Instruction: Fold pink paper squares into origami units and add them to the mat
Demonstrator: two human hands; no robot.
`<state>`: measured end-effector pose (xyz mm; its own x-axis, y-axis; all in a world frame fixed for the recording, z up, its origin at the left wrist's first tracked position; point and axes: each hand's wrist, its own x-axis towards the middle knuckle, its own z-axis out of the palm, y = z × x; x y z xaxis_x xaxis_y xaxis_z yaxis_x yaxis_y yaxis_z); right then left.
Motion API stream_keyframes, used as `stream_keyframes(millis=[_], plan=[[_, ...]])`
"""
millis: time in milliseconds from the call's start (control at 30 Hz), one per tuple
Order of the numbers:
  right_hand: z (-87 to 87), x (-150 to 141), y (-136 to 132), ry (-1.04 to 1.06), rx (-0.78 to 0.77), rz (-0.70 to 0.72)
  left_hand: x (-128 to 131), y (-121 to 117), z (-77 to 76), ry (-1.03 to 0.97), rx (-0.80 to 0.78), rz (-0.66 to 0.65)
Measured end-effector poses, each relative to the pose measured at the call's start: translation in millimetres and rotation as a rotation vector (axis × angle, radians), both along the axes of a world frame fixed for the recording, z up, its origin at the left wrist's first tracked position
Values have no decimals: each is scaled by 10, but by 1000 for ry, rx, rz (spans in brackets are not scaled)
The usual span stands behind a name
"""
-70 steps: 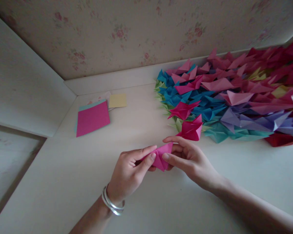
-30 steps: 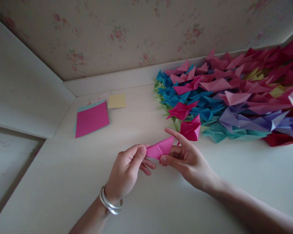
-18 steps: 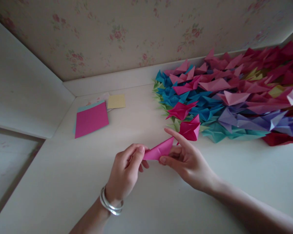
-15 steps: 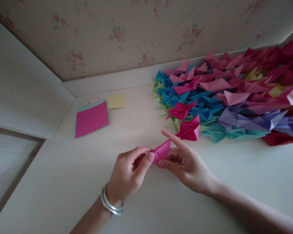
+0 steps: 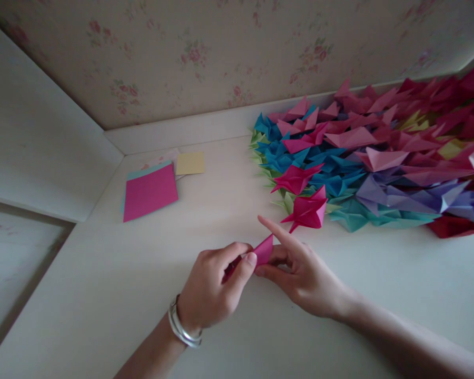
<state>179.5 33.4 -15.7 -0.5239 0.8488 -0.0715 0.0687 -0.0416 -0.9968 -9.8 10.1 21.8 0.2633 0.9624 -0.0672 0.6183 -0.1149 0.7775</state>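
A folded piece of pink origami paper point(image 5: 264, 250) is held between my two hands, above the white tabletop. My left hand point(image 5: 221, 279), with silver bangles at the wrist, closes over its left part, thumb on the near side. Fingers of my right hand point(image 5: 298, 271) pinch the lower right edge, while the index finger stretches up and away from the paper. Part of the folded shape is hidden behind my left fingers. Just beyond my right hand lies a folded pink paper crane point(image 5: 308, 208).
A large heap of paper cranes point(image 5: 379, 142) in several colours spreads along the back right. At the left lie a magenta paper square point(image 5: 150, 192) and a small yellow paper point(image 5: 190, 163). The flowered wall point(image 5: 161, 63) rises behind the white table point(image 5: 114, 279).
My left hand has slid a little right along the paper and now covers more of it. My right index finger has shifted slightly. The view has moved a little.
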Motion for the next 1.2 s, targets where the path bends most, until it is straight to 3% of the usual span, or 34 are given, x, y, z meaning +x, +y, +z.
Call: stream_keyframes(millis=[100, 400, 700, 1200], plan=[[7, 9, -1, -108, 59, 56, -23, 29, 5, 71, 45, -59], [44, 12, -9, -197, 153, 100, -26, 23, 7, -76, 19, -88], [40, 11, -18, -213, 175, 109, -40, 28, -41, -202, -120, -29], [52, 13, -33, -171, 270, 213, -36, 50, -34, -368, -203, -94]])
